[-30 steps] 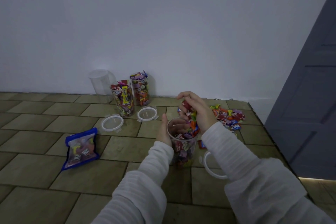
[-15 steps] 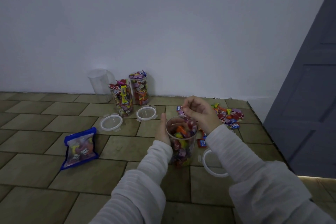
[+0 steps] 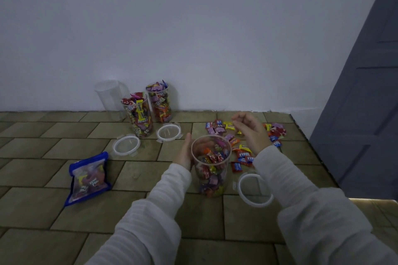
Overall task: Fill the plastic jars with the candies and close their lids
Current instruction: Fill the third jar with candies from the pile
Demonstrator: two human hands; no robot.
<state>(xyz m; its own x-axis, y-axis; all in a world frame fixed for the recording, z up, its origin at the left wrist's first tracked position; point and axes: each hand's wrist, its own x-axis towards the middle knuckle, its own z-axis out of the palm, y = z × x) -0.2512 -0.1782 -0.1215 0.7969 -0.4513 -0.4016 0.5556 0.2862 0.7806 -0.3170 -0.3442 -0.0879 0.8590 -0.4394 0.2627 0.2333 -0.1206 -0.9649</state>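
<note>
My left hand (image 3: pixel 184 154) wraps the open jar (image 3: pixel 212 165) at centre frame. My right hand (image 3: pixel 251 131), fingers loosely curled and empty, hovers above the loose candies (image 3: pixel 241 153) right of it.

The right sleeve (image 3: pixel 305 206) hides part of the near lid (image 3: pixel 247 194).

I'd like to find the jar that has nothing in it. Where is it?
Look along the white wall at the back of the tiled floor. Three jars stand there in a cluster; the empty jar is leftmost, clear throughout, while its two neighbours brim with colourful candies.
</note>
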